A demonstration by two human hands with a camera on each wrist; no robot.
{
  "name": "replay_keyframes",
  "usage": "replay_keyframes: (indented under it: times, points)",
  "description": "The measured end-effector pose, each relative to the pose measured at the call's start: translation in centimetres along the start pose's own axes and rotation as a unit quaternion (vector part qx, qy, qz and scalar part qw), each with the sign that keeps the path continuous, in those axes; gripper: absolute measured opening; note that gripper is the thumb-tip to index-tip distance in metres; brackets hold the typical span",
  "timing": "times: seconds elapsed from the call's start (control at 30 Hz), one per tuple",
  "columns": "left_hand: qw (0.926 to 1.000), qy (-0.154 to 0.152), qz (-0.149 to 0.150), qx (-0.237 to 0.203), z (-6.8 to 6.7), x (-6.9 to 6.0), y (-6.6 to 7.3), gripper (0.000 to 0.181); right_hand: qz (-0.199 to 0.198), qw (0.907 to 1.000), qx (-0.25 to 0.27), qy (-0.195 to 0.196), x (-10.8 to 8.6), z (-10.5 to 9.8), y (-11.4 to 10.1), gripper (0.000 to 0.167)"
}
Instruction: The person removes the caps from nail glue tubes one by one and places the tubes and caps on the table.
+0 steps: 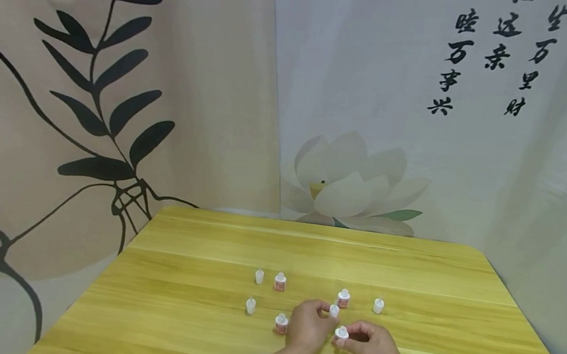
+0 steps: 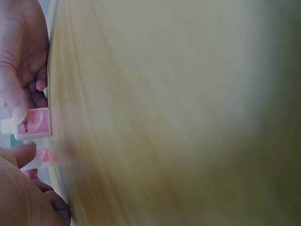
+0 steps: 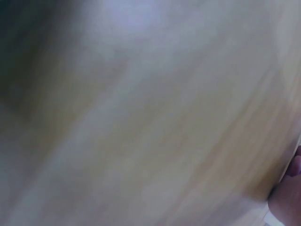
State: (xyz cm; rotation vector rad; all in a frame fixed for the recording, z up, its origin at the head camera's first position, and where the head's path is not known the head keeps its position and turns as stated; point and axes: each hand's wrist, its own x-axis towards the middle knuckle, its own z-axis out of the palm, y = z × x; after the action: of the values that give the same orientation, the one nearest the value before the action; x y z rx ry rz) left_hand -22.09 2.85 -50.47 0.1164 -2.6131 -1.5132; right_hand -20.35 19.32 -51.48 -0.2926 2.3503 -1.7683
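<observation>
My left hand (image 1: 311,327) pinches a small white cap (image 1: 334,310) between thumb and fingertips, just above the table. Close by on its right, my right hand (image 1: 374,347) grips a small white bottle (image 1: 341,333) by its sides. In the left wrist view that bottle (image 2: 37,123) shows a pink label and a white nozzle, with the right hand's thumb pressed on it. The cap and the bottle are apart. In the right wrist view only part of a hand (image 3: 287,197) shows at the lower right edge.
On the wooden table (image 1: 177,330) stand similar bottles: one (image 1: 281,323) beside the left hand, one (image 1: 280,282) farther back, one (image 1: 343,298) behind the pinched cap. Loose white caps lie left, one (image 1: 259,276) behind another (image 1: 250,305), and one (image 1: 378,305) right. A printed curtain hangs behind.
</observation>
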Motion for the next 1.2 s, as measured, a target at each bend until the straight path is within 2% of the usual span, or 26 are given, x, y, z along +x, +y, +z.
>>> replay_keyframes:
  times: [0.23,0.47,0.6,0.7,0.93,1.2]
  points:
    - [0.9996,0.007,0.017,0.023,0.5,0.2,-0.4,0.013,-0.002,1.0000,-0.002,0.007,0.0,0.0,0.0,0.024]
    - [0.9986,0.000,0.022,0.049,0.5,0.4,-0.7,0.012,-0.005,1.0000,-0.003,-0.001,-0.1,0.0,-0.2,0.025]
    - [0.9964,0.001,0.026,0.080,0.4,0.4,-0.5,0.011,0.000,1.0000,-0.004,-0.003,-0.1,-0.1,-0.3,0.026]
    - [0.9959,-0.003,0.025,0.087,0.3,0.3,-0.2,0.010,0.005,0.9999,-0.011,0.002,-0.1,-0.1,-0.3,0.027]
    - [0.9965,-0.004,0.035,0.076,0.0,-0.1,0.3,0.013,0.011,0.9987,-0.045,0.023,-0.1,0.0,-0.3,0.027]
    - [0.9994,-0.008,0.034,0.006,-0.8,-0.8,0.6,0.031,0.007,0.9988,-0.044,0.021,0.1,0.1,-0.1,0.028]
